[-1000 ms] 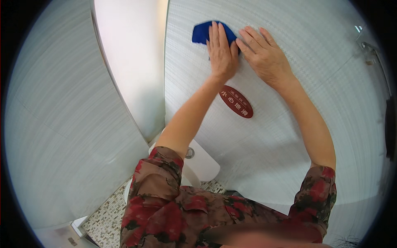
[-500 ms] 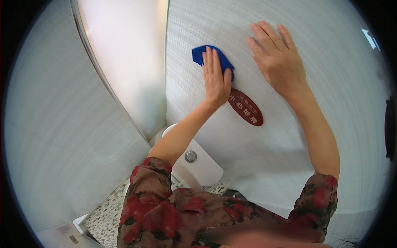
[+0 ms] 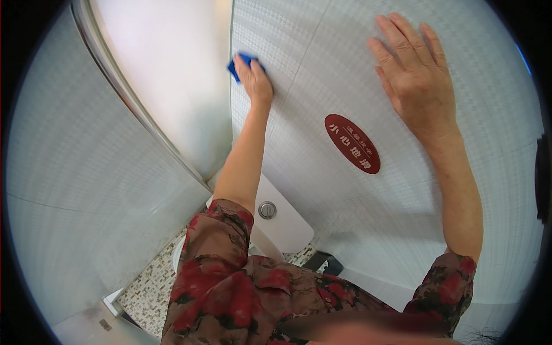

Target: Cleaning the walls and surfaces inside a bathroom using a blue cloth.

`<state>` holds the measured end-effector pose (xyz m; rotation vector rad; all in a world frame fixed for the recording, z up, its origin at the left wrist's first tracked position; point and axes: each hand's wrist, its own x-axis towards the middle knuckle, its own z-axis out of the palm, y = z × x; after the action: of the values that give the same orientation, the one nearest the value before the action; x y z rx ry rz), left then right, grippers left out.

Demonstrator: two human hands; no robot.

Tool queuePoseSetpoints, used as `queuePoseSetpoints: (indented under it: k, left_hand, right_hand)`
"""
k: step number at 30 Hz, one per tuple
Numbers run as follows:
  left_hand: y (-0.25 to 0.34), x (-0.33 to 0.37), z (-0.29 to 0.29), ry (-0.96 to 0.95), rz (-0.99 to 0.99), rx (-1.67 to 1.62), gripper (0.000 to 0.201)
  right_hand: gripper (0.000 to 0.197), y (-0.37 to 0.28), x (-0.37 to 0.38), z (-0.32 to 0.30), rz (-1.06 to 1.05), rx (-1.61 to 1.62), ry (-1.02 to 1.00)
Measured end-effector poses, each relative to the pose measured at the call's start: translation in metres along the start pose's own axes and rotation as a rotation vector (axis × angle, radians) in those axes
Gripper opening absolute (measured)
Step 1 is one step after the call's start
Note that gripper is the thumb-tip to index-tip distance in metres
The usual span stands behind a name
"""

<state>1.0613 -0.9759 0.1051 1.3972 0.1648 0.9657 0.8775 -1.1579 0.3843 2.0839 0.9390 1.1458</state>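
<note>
My left hand [image 3: 257, 86] presses a blue cloth [image 3: 246, 58] against the pale textured wall [image 3: 305, 109], close to the edge where the wall meets a bright frosted panel. The cloth shows around the fingers; the rest of it is hidden under the hand. Higher up and to the right, my right hand [image 3: 417, 80] lies on the same wall with its fingers spread, holding nothing. A dark red oval sign [image 3: 352, 144] with white lettering is fixed to the wall between my two arms.
Below my left forearm is a white toilet cistern [image 3: 287, 227] with a round metal button [image 3: 267, 210]. Left of the bright frosted panel [image 3: 167, 69] runs a metal frame strip [image 3: 123, 95]. Mosaic flooring [image 3: 146, 293] shows at the lower left, and a dark object [image 3: 325, 263] sits beside the cistern.
My left hand has moved left with the blue cloth, from above the sign to the wall's edge. My right hand has shifted slightly right and up.
</note>
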Motion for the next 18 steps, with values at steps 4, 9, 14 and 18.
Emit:
queuePoseSetpoints:
  k: [4, 9, 14, 18]
  left_hand:
    - [-0.073, -0.052, -0.016, 0.055, -0.340, 0.003, 0.064]
    - [-0.094, -0.058, -0.022, 0.234, -0.718, -0.012, 0.061]
    - [-0.005, -0.133, 0.013, 0.177, -0.608, -0.082, 0.058]
    - [0.085, -0.171, 0.016, -0.018, -0.293, -0.068, 0.063]
  right_hand:
    - [0.035, 0.000, 0.000, 0.001, -0.011, -0.018, -0.007]
    - [0.023, 0.000, 0.007, -0.008, -0.084, 0.001, 0.018]
    - [0.025, 0.000, -0.004, 0.003, -0.064, 0.063, -0.062]
    - [0.029, -0.008, -0.015, 0.011, -0.194, 0.359, -0.096]
